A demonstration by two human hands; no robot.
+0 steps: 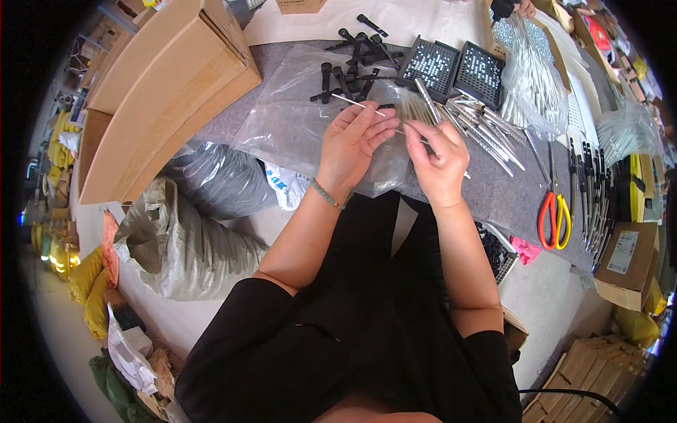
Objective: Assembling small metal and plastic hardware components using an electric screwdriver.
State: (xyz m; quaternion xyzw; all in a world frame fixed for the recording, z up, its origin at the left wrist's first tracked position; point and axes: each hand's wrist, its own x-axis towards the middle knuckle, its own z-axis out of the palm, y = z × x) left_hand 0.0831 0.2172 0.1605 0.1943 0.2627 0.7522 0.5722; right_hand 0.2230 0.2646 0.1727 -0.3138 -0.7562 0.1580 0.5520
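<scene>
1. Where the view begins at the left, a large cardboard box [166, 84] lies tilted on the bench edge, with a grey woven sack [187, 243] slumped open below it on the floor side.
2. A clear plastic bag [296, 116] is spread flat on the grey table [508, 194]; loose black handles [349, 74] lie on and just beyond its far edge, apparently unused.
3. The left hand [352, 141] is held above the bag, fingers curled narrowly round a thin silver rod [360, 105] that juts out to the left; whether a black piece is already fitted at its inner end cannot be told.
4. The right hand [437, 158] is just beside the left, thumb and forefinger pinched shut on the near end of what appears to be the same rod or a second thin one; the pictures do not settle which.
5. Beyond the hands, a heap of silver rods [486, 130] fans across the table, two black perforated trays [458, 67] stand behind it, and a clear bag of more rods [529, 77] lies further right.
6. At the right, scissors with red and yellow grips [553, 220] lie beside a row of dark-handled tools [589, 190], possibly finished pieces.
7. Judgement: work is mid-run. One piece is in hand, and sizeable stocks of rods and handles remain.
</scene>
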